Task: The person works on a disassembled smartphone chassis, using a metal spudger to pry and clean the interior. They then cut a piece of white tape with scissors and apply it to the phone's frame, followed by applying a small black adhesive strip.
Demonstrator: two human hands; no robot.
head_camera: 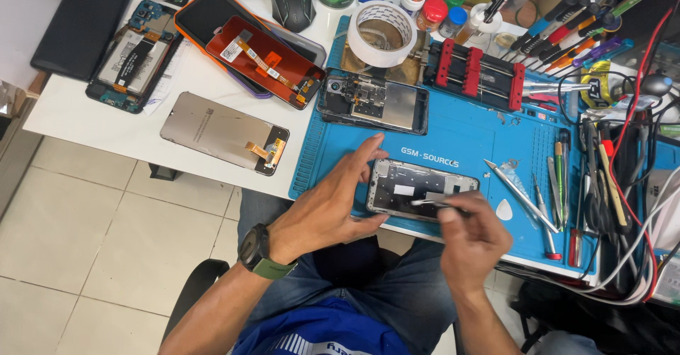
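While my left hand [329, 210] grips the phone frame [421, 188], my right hand [471, 238] pinches a cotton swab [425, 202] against it.

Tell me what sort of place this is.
Likely a phone repair bench: opened phones like the phone frame in the left hand, a blue work mat, and rows of screwdrivers.
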